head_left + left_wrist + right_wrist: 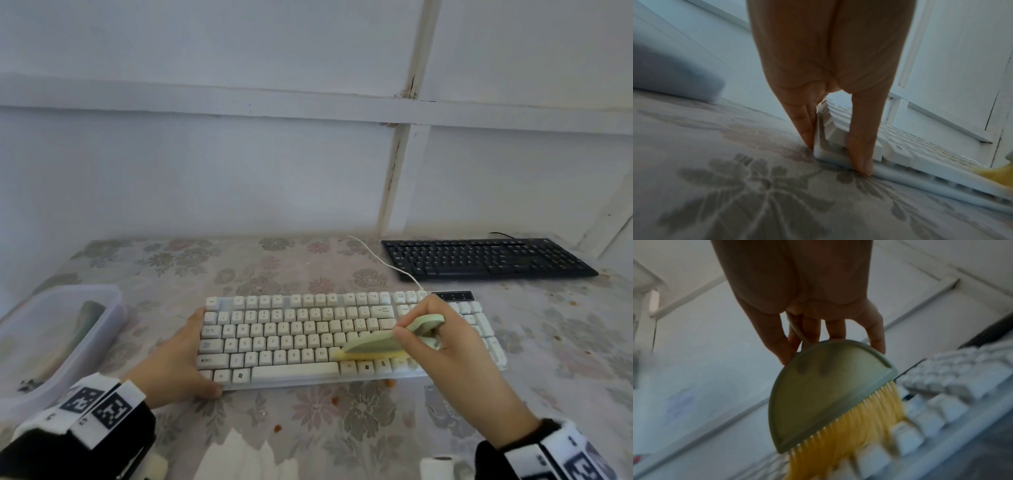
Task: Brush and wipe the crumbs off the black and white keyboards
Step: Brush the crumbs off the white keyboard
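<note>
The white keyboard [291, 339] lies mid-table on a floral cloth. My left hand [181, 356] braces its left end. In the left wrist view the straight fingers [803, 126] press on the side and the thumb [861, 146] on the front edge of the keyboard [900, 154]. My right hand [445, 346] grips a green brush [373, 344], whose yellow bristles [370, 356] lie on the lower right keys. The right wrist view shows the brush [818, 394] held by its thin handle over blurred keys [941, 394]. The black keyboard [486, 257] lies at the back right.
A translucent plastic box [113, 308] stands at the left edge with something dark inside. Orange crumbs [277, 427] dot the cloth in front of the white keyboard. A white cable [376, 260] runs back from it. White paper [239, 455] lies at the near edge. A wall stands behind.
</note>
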`<control>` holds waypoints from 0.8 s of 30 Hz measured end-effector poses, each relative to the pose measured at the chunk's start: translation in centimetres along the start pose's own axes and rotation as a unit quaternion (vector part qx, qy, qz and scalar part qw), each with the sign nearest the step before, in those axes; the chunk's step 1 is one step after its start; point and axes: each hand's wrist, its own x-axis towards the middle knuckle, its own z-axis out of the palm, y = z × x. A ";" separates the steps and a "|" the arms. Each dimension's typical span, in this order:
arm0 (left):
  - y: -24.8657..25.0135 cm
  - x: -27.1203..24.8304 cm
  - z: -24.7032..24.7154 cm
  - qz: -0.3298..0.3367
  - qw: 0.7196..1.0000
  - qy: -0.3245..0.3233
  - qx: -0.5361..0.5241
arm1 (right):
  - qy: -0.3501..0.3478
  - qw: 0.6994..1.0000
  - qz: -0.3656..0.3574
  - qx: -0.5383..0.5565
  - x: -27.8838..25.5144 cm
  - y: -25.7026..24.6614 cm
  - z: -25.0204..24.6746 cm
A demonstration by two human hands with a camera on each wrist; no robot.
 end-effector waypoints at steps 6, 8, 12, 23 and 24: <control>-0.1 0.0 0.0 0.000 1.000 0.001 -0.004 | 0.046 0.998 -0.012 -0.027 0.5 0.7 -1.8; -0.1 0.0 0.0 0.002 1.000 0.003 -0.003 | 0.025 1.000 -0.007 0.017 0.5 0.4 -1.6; -0.2 0.0 0.0 0.003 1.000 0.007 -0.001 | 0.018 1.000 0.011 0.005 0.5 1.6 -2.1; -0.2 0.0 0.1 -0.018 1.000 0.004 0.007 | 0.056 0.998 0.030 -0.004 0.4 2.4 -4.5; -0.2 0.0 0.1 -0.018 1.000 0.006 0.005 | 0.057 0.998 0.034 -0.016 0.3 2.9 -4.6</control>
